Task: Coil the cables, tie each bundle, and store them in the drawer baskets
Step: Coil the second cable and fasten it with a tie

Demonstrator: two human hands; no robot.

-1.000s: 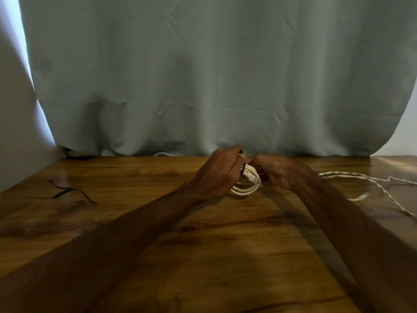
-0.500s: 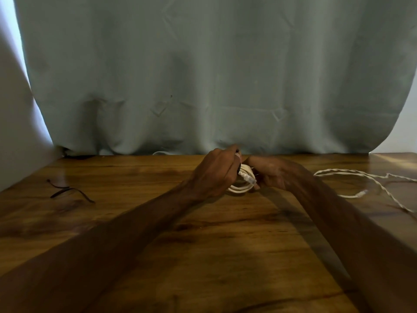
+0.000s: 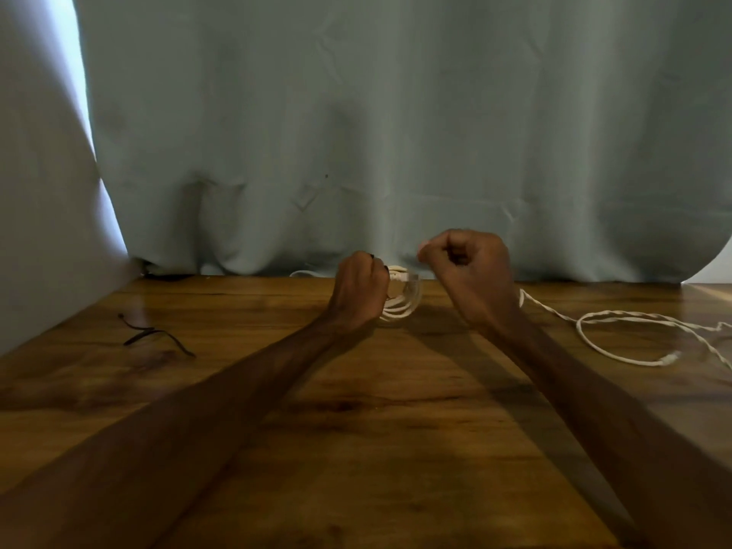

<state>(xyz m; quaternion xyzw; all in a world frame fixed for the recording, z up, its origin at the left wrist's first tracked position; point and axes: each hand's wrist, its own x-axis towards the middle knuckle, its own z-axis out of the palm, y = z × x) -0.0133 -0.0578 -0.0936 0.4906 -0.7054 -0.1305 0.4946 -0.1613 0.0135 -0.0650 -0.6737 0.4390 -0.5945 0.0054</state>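
Hidden or unclear: the near side of the small coil of white cable is covered by the left hand, and small dark marks beside its fingertips are too blurred to be identified. The inside of the right hand is in shadow, so whether anything thin is pinched between thumb and forefinger cannot be told. A loose, twisted white cable is cut off by the right edge of the view and lost behind the right wrist; its pale plug end is seen only as a blur. A short white strand is half hidden under the hem of the grey-green fabric curtain. Hands: the left hand is closed round the coil, which is held on edge near the rear of the brown wooden worktop; whether the coil touches the surface cannot be judged. The right hand is curled into a fist, raised just beside the coil and apart from it. Also listed: thin black tie strips, laid on the worktop well to the left.
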